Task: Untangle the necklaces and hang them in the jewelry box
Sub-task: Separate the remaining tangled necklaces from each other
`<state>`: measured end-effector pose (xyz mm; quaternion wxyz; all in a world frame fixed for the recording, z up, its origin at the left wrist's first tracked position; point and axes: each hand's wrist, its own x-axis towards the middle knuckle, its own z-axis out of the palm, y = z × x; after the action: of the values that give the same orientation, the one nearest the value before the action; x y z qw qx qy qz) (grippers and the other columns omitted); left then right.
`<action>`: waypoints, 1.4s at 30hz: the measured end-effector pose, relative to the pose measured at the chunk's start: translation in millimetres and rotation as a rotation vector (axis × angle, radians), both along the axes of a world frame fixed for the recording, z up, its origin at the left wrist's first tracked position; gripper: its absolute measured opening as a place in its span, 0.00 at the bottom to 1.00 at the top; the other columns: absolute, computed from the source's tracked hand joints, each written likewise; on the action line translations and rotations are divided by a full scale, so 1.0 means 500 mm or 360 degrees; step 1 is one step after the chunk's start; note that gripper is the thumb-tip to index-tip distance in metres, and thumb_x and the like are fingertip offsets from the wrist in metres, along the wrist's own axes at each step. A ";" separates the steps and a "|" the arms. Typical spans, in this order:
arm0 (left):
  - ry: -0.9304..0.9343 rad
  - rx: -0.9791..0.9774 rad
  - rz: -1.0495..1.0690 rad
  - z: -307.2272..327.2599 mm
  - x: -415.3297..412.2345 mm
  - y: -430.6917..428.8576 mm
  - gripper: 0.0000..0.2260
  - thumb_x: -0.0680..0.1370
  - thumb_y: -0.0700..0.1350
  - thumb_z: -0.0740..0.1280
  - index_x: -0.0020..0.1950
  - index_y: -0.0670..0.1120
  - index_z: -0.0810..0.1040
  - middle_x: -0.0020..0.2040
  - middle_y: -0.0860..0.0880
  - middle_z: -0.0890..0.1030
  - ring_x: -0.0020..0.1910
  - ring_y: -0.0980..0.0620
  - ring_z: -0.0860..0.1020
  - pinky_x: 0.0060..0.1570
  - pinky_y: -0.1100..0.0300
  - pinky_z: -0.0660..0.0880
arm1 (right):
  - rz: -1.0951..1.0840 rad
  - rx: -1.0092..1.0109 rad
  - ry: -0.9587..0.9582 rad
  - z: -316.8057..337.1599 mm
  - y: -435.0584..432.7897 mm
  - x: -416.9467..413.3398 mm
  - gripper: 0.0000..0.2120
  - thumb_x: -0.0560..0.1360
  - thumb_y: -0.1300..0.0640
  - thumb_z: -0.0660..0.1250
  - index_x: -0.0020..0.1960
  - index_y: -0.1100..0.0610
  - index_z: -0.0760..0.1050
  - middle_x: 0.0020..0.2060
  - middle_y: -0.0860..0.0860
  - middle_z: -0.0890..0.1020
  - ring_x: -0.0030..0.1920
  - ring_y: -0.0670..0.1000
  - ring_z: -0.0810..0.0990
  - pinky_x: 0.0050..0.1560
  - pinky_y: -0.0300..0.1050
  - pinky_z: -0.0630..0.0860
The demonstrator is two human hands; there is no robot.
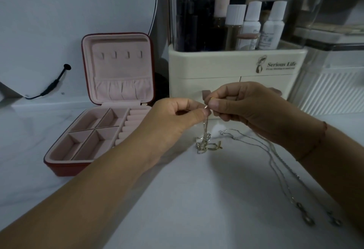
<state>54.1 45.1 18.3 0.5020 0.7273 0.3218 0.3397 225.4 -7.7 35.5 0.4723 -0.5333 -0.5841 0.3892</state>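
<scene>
A thin gold necklace [205, 128] is held up above the table [197, 199] at the middle of the view, its upper end pinched between both hands. The left hand [177, 118] is curled, with thumb and forefinger closed on the chain just where it begins to hang. The right hand [248, 109] is curled too, its thumb and forefinger closed on the same end, so that the two sets of fingertips nearly touch. From this grip the chain is let down straight to a small heap of links and pendants [206, 145] lying on the table.

Just right of that heap, silver necklaces [275, 162] are laid out on the table. They pass beneath the right wrist and run toward the lower right, where their pendants are seen.

The jewelry box [59, 167] is set well to the left, red outside and lined in pink. Its lid [118, 40] is stood upright; four hooks [121, 54] are seen in a row there, nothing hung on them, above a gathered pocket [122, 89]. The base is divided into compartments, with ring rolls [132, 122] along its right side.

Behind the hands a cream organiser [216, 65] marked "Serious Life" is stood, filled with bottles [254, 24]. A round mirror [69, 22] with a black cable [53, 85] is placed behind the box
</scene>
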 end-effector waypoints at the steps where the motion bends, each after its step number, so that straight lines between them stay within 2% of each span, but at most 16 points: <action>1: -0.0015 -0.0028 0.0021 0.000 0.000 0.001 0.03 0.72 0.47 0.71 0.42 0.49 0.84 0.35 0.56 0.81 0.38 0.63 0.77 0.48 0.64 0.73 | 0.0008 -0.0015 -0.0032 0.000 0.000 0.000 0.11 0.63 0.53 0.71 0.42 0.58 0.81 0.31 0.51 0.80 0.32 0.45 0.75 0.38 0.35 0.74; 4: -0.0160 -0.0246 0.0051 0.002 0.007 0.009 0.08 0.73 0.44 0.69 0.35 0.47 0.84 0.34 0.52 0.81 0.40 0.56 0.77 0.50 0.58 0.76 | 0.0005 -0.0013 -0.0141 -0.001 -0.001 -0.003 0.11 0.64 0.52 0.71 0.41 0.58 0.81 0.28 0.49 0.78 0.31 0.45 0.73 0.36 0.36 0.73; 6: -0.0286 -0.0449 0.0037 0.003 0.014 0.014 0.16 0.74 0.41 0.64 0.28 0.49 0.83 0.32 0.52 0.81 0.38 0.55 0.79 0.47 0.57 0.76 | -0.0046 0.0037 -0.0191 -0.002 0.000 -0.004 0.12 0.63 0.51 0.71 0.41 0.59 0.81 0.27 0.49 0.77 0.30 0.45 0.72 0.35 0.35 0.72; 8: -0.0313 -0.0535 -0.0043 0.003 0.017 0.014 0.19 0.75 0.40 0.62 0.26 0.49 0.82 0.31 0.54 0.80 0.37 0.57 0.79 0.47 0.58 0.76 | -0.0083 0.0061 -0.0201 -0.002 0.001 -0.003 0.12 0.63 0.51 0.71 0.41 0.59 0.81 0.27 0.49 0.77 0.31 0.45 0.72 0.35 0.35 0.72; 11: -0.0230 -0.0503 -0.0071 -0.004 0.011 0.016 0.14 0.74 0.42 0.65 0.30 0.50 0.84 0.33 0.53 0.81 0.40 0.56 0.79 0.51 0.57 0.76 | -0.0082 0.0033 -0.0170 -0.001 0.001 0.002 0.12 0.62 0.51 0.71 0.41 0.58 0.82 0.30 0.51 0.78 0.32 0.46 0.72 0.38 0.36 0.73; 14: -0.0069 -0.0336 -0.0001 -0.007 0.005 0.016 0.05 0.71 0.45 0.71 0.37 0.47 0.84 0.37 0.51 0.82 0.44 0.55 0.78 0.53 0.56 0.75 | -0.0020 -0.0054 0.0111 -0.001 0.000 0.002 0.09 0.63 0.52 0.69 0.38 0.57 0.82 0.34 0.53 0.79 0.37 0.48 0.74 0.40 0.36 0.74; 17: -0.0016 -0.0299 -0.0032 -0.009 0.005 0.009 0.03 0.72 0.44 0.70 0.39 0.47 0.83 0.38 0.51 0.82 0.44 0.55 0.78 0.55 0.56 0.75 | -0.0045 0.0004 0.0235 -0.002 0.002 -0.006 0.06 0.64 0.53 0.69 0.34 0.55 0.82 0.41 0.61 0.83 0.42 0.50 0.77 0.40 0.33 0.76; 20: -0.0037 -0.0265 -0.0090 -0.005 0.006 0.004 0.03 0.72 0.43 0.69 0.39 0.47 0.81 0.38 0.51 0.80 0.43 0.56 0.77 0.53 0.57 0.74 | -0.0113 0.0122 0.0169 -0.006 0.005 -0.011 0.10 0.64 0.53 0.69 0.40 0.59 0.81 0.39 0.62 0.83 0.35 0.47 0.78 0.42 0.37 0.76; 24: -0.0146 -0.0262 -0.0106 -0.004 0.007 0.006 0.03 0.73 0.41 0.70 0.39 0.48 0.79 0.38 0.51 0.78 0.42 0.56 0.77 0.51 0.58 0.74 | -0.0045 0.0054 0.0262 -0.003 0.006 -0.004 0.10 0.66 0.57 0.68 0.43 0.62 0.79 0.28 0.51 0.80 0.31 0.45 0.77 0.39 0.35 0.75; 26: -0.0188 -0.0265 -0.0050 -0.004 0.009 0.008 0.03 0.73 0.41 0.69 0.40 0.47 0.78 0.38 0.50 0.77 0.42 0.55 0.76 0.50 0.59 0.74 | 0.0047 -0.0013 0.0395 -0.002 0.006 -0.001 0.08 0.68 0.58 0.67 0.44 0.63 0.78 0.30 0.52 0.79 0.29 0.43 0.76 0.35 0.33 0.75; 29: -0.0178 -0.0240 0.0019 -0.005 0.009 0.010 0.04 0.74 0.42 0.68 0.39 0.46 0.78 0.36 0.50 0.77 0.40 0.55 0.76 0.50 0.57 0.73 | 0.0104 -0.0100 0.0619 -0.002 0.009 -0.002 0.10 0.69 0.58 0.66 0.46 0.64 0.77 0.40 0.58 0.78 0.28 0.42 0.73 0.32 0.32 0.73; 32: -0.0132 -0.0166 0.0029 -0.009 0.009 0.009 0.04 0.74 0.44 0.67 0.42 0.44 0.79 0.36 0.51 0.78 0.40 0.57 0.77 0.50 0.58 0.74 | 0.0142 -0.0251 0.0753 -0.004 0.009 -0.004 0.13 0.69 0.57 0.65 0.50 0.64 0.75 0.37 0.54 0.82 0.26 0.42 0.72 0.30 0.32 0.71; 35: -0.0196 -0.0216 0.0036 -0.008 0.010 0.013 0.06 0.75 0.43 0.67 0.38 0.46 0.80 0.37 0.50 0.79 0.40 0.56 0.77 0.50 0.56 0.74 | 0.0169 -0.0334 0.0513 -0.009 0.007 -0.004 0.09 0.71 0.55 0.64 0.45 0.61 0.73 0.31 0.51 0.79 0.24 0.43 0.69 0.27 0.33 0.69; 38: -0.0448 -0.0523 0.0018 0.001 0.013 0.021 0.10 0.73 0.44 0.66 0.32 0.48 0.79 0.34 0.51 0.80 0.38 0.55 0.77 0.46 0.57 0.74 | 0.0086 -0.0320 0.0167 -0.014 0.005 -0.006 0.12 0.71 0.53 0.66 0.46 0.63 0.73 0.28 0.50 0.76 0.25 0.45 0.67 0.26 0.33 0.67; 40: -0.0611 -0.0687 -0.0059 0.010 0.007 0.026 0.09 0.74 0.43 0.63 0.34 0.47 0.77 0.35 0.50 0.79 0.38 0.54 0.77 0.47 0.57 0.74 | -0.0044 -0.0260 -0.0054 -0.015 0.006 -0.005 0.12 0.74 0.54 0.66 0.47 0.64 0.75 0.28 0.50 0.76 0.25 0.46 0.67 0.26 0.33 0.67; 42: -0.0783 -0.0801 -0.0143 0.025 -0.007 0.031 0.07 0.72 0.43 0.62 0.35 0.46 0.75 0.35 0.49 0.79 0.37 0.53 0.78 0.48 0.57 0.77 | -0.0126 -0.0228 -0.0125 -0.014 0.006 0.000 0.10 0.76 0.56 0.65 0.46 0.64 0.75 0.28 0.50 0.76 0.26 0.46 0.67 0.26 0.34 0.67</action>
<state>50.8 60.8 30.6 0.7424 0.4907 0.2325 0.3925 225.4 -4.6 28.6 0.4247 -0.6033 -0.5512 0.3897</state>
